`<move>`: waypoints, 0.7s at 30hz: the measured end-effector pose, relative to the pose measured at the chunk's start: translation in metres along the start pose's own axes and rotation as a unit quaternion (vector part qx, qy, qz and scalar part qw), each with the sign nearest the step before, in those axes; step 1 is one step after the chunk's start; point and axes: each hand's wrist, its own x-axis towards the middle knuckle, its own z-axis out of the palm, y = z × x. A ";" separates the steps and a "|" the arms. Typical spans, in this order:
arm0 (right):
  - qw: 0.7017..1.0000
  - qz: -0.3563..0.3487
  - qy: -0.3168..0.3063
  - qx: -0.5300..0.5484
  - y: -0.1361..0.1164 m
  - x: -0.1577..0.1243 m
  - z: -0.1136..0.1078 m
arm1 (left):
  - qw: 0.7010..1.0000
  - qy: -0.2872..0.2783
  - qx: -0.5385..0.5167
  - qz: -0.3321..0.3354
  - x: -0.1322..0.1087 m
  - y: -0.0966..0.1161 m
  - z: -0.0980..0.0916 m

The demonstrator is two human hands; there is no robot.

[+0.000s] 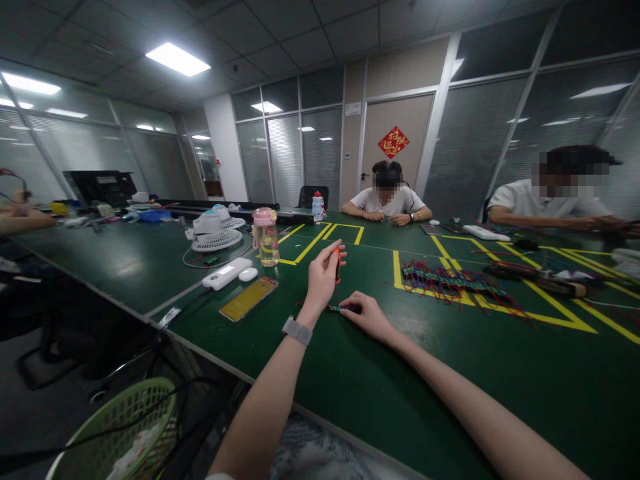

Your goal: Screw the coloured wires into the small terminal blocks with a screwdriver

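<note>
My left hand (323, 273) is raised above the green table (380, 393), fingers wrapped round a small screwdriver (338, 265) with an orange and black handle that points down. My right hand (369, 313) rests on the table and pinches a small dark green part (336, 308), holding it flat under the screwdriver's tip. A grey watch (297, 330) is on my left wrist.
A yellow phone (249, 298), a white power bank (227, 273) and a pink-lidded bottle (266, 237) lie to the left. A pile of coloured wired parts (450, 283) sits right, inside yellow tape lines. Two people sit across. A green basket (115, 433) stands below the table's edge.
</note>
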 end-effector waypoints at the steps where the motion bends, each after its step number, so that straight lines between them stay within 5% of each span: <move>1: 1.000 0.000 0.001 0.001 0.000 0.000 0.000 | 1.000 0.002 -0.005 -0.006 0.000 -0.001 0.000; 6: 1.000 0.003 -0.004 0.006 -0.002 0.000 -0.002 | 0.990 0.057 0.124 0.043 0.000 0.002 -0.003; 12: 1.000 0.009 -0.002 0.001 -0.005 0.000 -0.002 | 0.999 0.002 -0.028 -0.017 0.001 -0.001 -0.001; 18: 1.000 0.012 -0.001 0.001 -0.006 0.000 -0.001 | 0.991 0.045 0.118 0.044 0.000 0.001 -0.003; 21: 1.000 0.012 -0.001 0.000 -0.005 0.001 -0.001 | 0.994 0.037 0.098 0.044 0.001 0.000 -0.003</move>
